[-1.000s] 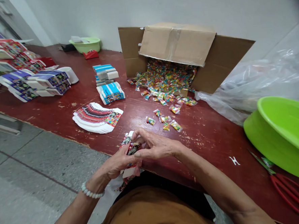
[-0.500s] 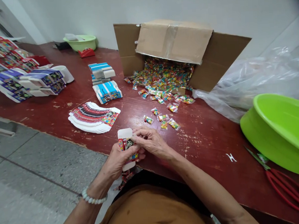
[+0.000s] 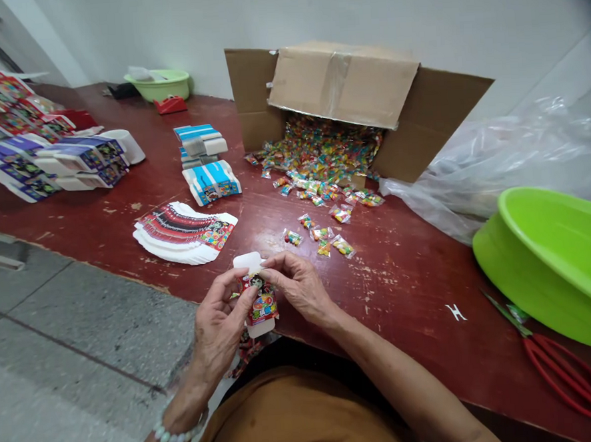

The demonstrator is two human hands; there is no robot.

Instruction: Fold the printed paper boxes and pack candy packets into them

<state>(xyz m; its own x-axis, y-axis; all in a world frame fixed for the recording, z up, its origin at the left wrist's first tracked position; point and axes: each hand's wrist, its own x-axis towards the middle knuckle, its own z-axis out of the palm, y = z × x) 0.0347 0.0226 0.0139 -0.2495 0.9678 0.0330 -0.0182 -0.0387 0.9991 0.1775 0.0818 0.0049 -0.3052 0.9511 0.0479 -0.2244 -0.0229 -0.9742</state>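
Note:
A small printed candy box (image 3: 261,306) with white end flaps is between my hands at the table's front edge. My left hand (image 3: 218,314) pinches its left side, thumb on the printed face and fingers near the top. At the upper right corner, my right hand (image 3: 299,284) grips the box by the top flap with thumb and fingers. Beyond them lies a fanned stack of flat red-and-black cartons (image 3: 189,233). Several small candy packets (image 3: 321,233) are scattered to the right of that stack.
An open cardboard box (image 3: 343,85) spills candy packets onto the red table (image 3: 403,274). Blue carton stacks (image 3: 213,183) and purple ones (image 3: 84,157) stand left. A green basin (image 3: 538,259), red-handled scissors (image 3: 560,371) and clear plastic (image 3: 516,144) are at right.
My left hand has shifted from across the box's front to its left side, with its fingers now up near the top. More of the printed face shows.

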